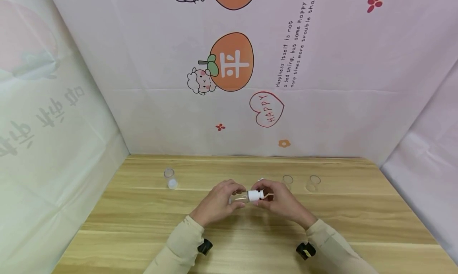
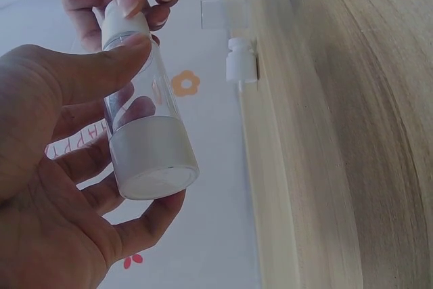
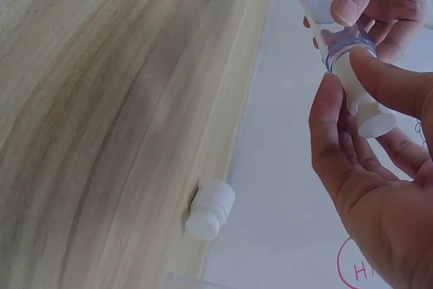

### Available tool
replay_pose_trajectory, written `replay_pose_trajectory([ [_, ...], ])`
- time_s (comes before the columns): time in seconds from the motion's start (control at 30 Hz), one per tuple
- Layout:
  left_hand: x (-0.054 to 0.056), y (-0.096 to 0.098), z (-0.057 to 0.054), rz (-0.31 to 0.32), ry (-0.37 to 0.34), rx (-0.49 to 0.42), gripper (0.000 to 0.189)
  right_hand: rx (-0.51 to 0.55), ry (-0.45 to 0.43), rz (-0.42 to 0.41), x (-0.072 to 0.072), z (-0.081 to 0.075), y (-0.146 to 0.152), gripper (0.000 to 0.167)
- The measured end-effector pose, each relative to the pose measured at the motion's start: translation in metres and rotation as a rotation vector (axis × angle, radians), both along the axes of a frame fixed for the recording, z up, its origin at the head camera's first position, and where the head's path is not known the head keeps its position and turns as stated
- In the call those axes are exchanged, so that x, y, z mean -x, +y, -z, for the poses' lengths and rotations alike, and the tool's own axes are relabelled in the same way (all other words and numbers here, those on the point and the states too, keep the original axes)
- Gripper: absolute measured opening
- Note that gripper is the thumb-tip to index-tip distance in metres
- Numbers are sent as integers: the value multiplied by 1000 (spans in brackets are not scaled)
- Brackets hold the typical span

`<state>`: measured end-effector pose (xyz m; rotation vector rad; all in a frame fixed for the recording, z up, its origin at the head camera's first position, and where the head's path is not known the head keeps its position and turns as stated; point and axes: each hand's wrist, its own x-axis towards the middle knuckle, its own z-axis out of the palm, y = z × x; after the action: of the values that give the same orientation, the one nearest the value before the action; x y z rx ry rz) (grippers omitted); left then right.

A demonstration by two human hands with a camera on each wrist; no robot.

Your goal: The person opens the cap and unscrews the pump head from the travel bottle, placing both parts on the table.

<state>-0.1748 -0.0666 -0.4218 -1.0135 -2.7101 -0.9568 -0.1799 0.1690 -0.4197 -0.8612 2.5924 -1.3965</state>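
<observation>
A small clear bottle (image 1: 239, 197) with a white base inside lies sideways between both hands above the table. My left hand (image 1: 217, 202) grips its body, thumb along the side and fingers curled beneath, as the left wrist view shows. On the bottle's mouth sits a white pump top (image 3: 376, 121). My right hand (image 1: 284, 200) pinches this top between thumb and fingers. A clear rim shows where top and body meet; whether they are fully joined I cannot tell.
Another white pump top (image 3: 211, 208) stands on the wooden table (image 1: 143, 226) behind the hands. Two clear caps (image 1: 288, 179) are at the back right. A clear container with a white bottom (image 1: 169, 178) stands back left. Printed cloth (image 1: 171, 119) hangs behind the table.
</observation>
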Motion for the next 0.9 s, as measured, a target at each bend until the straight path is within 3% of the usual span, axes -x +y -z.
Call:
replay_pose_trajectory([
  [0.23,-1,-1,-1,5,-1,-11,32,20,20,8,0,1,-1,30],
  [0.6,-2,-2,1,0,8,-3,32,6,-75,47,3,1,3,34],
  [0.9,-1,0,1,7,22,-13,32,57,-252,31,1,-3,4,35],
])
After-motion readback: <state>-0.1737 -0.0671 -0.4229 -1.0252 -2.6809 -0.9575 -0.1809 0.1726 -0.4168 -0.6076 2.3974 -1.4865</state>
